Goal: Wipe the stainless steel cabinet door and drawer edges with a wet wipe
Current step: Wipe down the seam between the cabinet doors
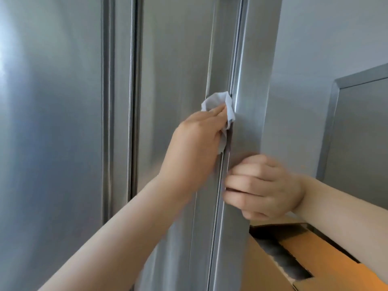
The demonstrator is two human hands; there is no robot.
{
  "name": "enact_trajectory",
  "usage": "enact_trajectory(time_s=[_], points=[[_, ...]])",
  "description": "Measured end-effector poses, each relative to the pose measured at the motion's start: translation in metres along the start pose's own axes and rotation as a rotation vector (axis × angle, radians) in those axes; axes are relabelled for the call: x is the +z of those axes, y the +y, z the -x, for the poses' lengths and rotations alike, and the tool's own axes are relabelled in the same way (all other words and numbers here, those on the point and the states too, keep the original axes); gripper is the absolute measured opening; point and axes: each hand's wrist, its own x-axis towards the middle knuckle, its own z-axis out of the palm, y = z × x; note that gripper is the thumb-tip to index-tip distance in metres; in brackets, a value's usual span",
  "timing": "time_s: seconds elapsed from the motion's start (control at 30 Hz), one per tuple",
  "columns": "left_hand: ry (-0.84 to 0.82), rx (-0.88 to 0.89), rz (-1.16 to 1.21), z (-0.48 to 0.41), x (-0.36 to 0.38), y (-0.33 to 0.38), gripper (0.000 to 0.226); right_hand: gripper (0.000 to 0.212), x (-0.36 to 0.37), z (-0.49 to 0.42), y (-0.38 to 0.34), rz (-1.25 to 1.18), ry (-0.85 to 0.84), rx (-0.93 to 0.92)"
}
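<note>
The left hand (193, 141) covers the lower part of the wipe (218, 103), and its fingertips are hidden behind the door (178, 70) edge. The right hand (262, 185) is blurred. The door and a cardboard box (315, 259) run past the frame edges.

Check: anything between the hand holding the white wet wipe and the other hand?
Head view: only the stainless steel door edge separates the left hand, gripping the white wet wipe, from the right hand.
</note>
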Motion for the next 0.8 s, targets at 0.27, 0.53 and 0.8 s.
enact_trajectory(time_s=[0.27, 0.53, 0.8], points=[[0.069, 0.082, -0.078, -0.145, -0.019, 0.001, 0.017, 0.031, -0.001, -0.004, 0.007, 0.015, -0.059, -0.019], [0.119, 0.047, -0.18, -0.197, -0.019, 0.002, 0.021, 0.03, 0.0, -0.006, 0.007, 0.054, -0.029, -0.001], [0.103, 0.018, -0.141, -0.152, -0.013, 0.003, 0.015, 0.026, -0.001, -0.005, 0.005, 0.052, -0.08, 0.014]])
